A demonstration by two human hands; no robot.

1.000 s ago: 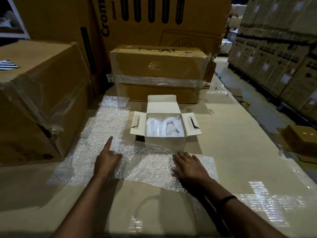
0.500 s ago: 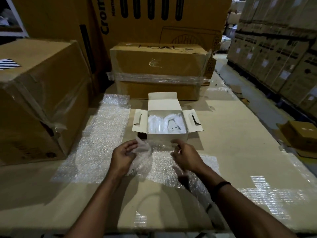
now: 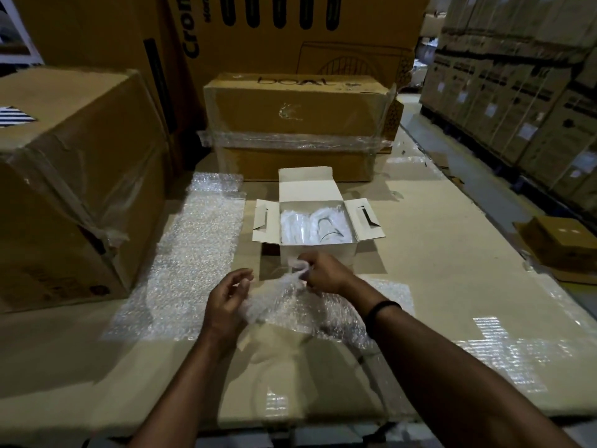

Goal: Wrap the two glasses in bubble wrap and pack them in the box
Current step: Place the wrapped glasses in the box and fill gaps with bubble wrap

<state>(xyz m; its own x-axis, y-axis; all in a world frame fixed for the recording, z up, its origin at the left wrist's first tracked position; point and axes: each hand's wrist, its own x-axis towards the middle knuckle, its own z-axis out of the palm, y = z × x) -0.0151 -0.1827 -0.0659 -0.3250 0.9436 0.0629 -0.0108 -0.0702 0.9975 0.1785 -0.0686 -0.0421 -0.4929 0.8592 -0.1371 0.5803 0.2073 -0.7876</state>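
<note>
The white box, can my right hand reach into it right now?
Probably yes: the white box sits just beyond the right hand with flaps open, though that hand pinches bubble wrap.

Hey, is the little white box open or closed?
Open. The white box has its flaps spread outward, and white wrapping shows inside.

Box (image 3: 318, 253) behind bubble wrap (image 3: 290, 305), before carton (image 3: 295, 124).

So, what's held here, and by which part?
Right hand pinches the clear crumpled bubble wrap sheet by its lifted far edge; whether the left hand has a grip is unclear.
</note>
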